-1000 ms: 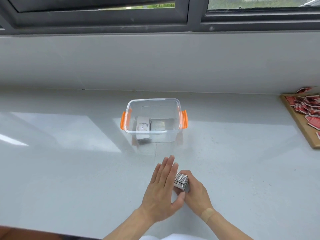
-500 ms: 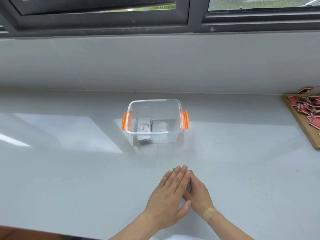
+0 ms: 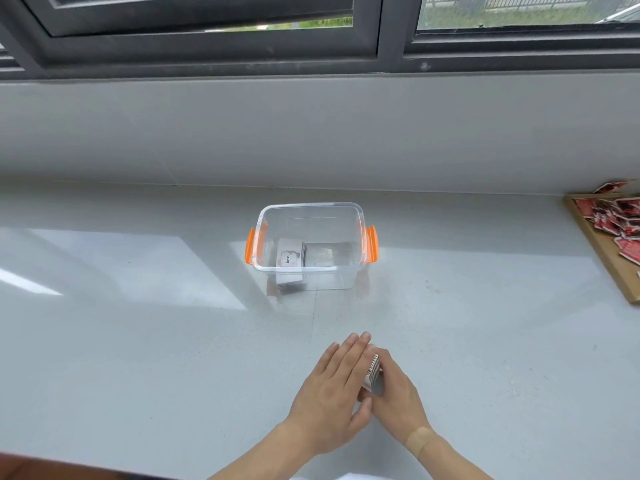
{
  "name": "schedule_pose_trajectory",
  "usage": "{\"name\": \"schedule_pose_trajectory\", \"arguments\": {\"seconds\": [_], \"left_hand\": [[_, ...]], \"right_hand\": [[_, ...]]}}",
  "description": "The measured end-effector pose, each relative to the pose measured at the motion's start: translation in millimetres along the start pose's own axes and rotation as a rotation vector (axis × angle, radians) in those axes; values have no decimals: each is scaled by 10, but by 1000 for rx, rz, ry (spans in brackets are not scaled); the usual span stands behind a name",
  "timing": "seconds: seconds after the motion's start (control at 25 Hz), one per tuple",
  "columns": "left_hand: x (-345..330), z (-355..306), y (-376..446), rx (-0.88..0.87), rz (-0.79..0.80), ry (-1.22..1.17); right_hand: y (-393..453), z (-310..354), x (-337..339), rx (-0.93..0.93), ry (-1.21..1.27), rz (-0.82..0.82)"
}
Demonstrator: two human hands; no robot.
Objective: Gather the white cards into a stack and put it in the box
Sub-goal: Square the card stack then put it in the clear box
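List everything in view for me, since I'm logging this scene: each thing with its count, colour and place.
box: one, clear with orange side latches, middle of the counter, lid off.
cards in the box: one white stack, left part of the box floor; top card reads "love".
card stack: one, white, on edge between both hands, near the front of the counter.
red cards: many, red and white, scattered on the board.
wooden board: one, tan, far right edge.
counter: one, pale grey, glossy.
window frame: dark grey, along the top.
left hand: one, flat against the stack.
right hand: one, holding the stack; tan plaster on the wrist.
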State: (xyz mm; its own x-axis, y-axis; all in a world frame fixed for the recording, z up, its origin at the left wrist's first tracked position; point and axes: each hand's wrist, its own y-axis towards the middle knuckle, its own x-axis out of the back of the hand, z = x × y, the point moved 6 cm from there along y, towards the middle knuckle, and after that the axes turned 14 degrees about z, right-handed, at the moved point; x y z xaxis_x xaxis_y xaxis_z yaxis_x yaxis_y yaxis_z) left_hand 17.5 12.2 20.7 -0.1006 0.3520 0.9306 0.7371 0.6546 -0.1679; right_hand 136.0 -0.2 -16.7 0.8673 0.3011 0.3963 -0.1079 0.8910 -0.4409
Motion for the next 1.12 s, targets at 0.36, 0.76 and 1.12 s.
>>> {"name": "schedule_pose_trajectory", "arguments": {"seconds": [0.36,0.76,1.12], "left_hand": [[62,494,-104,247,-64,-366],[-345,471,28,377,230,-23],[-279,535,107,376,239,-128]], "right_hand": [[102,273,261,239,-630,26],[217,122,-77,140,-899,116],[217,150,15,155,-776,192]]}}
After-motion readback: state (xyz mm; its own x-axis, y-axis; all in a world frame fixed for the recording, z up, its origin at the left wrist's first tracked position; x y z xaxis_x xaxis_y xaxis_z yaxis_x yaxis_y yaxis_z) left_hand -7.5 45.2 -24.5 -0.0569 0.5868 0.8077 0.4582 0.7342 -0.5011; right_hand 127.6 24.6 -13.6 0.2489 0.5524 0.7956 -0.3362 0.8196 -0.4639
